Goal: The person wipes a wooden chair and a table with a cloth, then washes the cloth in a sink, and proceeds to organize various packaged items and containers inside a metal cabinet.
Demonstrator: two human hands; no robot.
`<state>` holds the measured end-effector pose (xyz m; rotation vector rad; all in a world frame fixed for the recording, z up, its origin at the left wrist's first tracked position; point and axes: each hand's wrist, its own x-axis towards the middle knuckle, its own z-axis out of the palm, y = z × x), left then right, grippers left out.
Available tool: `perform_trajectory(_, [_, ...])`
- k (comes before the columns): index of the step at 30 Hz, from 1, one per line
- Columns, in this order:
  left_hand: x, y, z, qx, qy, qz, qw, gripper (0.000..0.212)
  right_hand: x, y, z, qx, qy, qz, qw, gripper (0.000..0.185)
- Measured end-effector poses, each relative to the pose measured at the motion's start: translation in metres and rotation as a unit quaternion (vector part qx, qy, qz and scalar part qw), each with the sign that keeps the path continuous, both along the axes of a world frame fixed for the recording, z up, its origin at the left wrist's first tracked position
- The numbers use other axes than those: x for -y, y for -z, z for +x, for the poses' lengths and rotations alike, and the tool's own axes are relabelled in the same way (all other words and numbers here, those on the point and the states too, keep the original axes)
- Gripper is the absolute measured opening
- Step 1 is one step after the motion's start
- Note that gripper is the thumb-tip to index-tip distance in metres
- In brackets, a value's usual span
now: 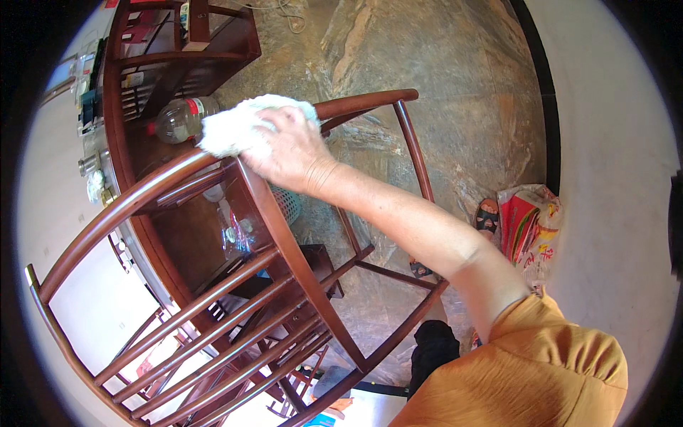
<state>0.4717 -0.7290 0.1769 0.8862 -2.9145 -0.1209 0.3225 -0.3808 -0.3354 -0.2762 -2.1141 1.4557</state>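
Note:
My right hand (291,144) presses a fluffy white cloth (235,128) around the curved top rail of a reddish-brown wooden chair frame (133,187). The fingers are spread over the cloth, and the back of the hand faces me. Below the cloth a flat wooden upright (299,267) slants down to the right. Several round spindles (208,325) run from it towards the lower left. A rail end (368,102) continues past the hand to the right. My left hand is out of view. The cloth hides the part of the rail beneath it.
A wooden table with a lower shelf (176,240) stands beyond the chair, with a clear plastic bottle (179,120) on it. Behind the upright is a pale green perforated basket (286,204). A plastic bag of red packaging (525,224) lies by the wall (603,187), near a sandalled foot (486,214).

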Motion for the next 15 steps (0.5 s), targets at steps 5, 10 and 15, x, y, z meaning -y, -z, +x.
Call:
perform_trajectory(5, [0.004,-0.004,0.010,-0.018,-0.066,-0.042,0.997,0.064,-0.073,0.104,-0.004,0.390,-0.029,-0.058,0.918,0.057])
perform_trajectory(10, [-0.021,0.011,0.000,-0.031,-0.039,-0.002,0.999,0.056,-0.134,0.237,0.013,0.503,0.035,-0.061,0.861,0.071])
perform_trajectory(15, [0.075,-0.041,0.025,0.008,0.103,-0.078,0.992,0.059,-0.086,0.141,0.000,0.375,-0.111,-0.094,0.915,0.070])
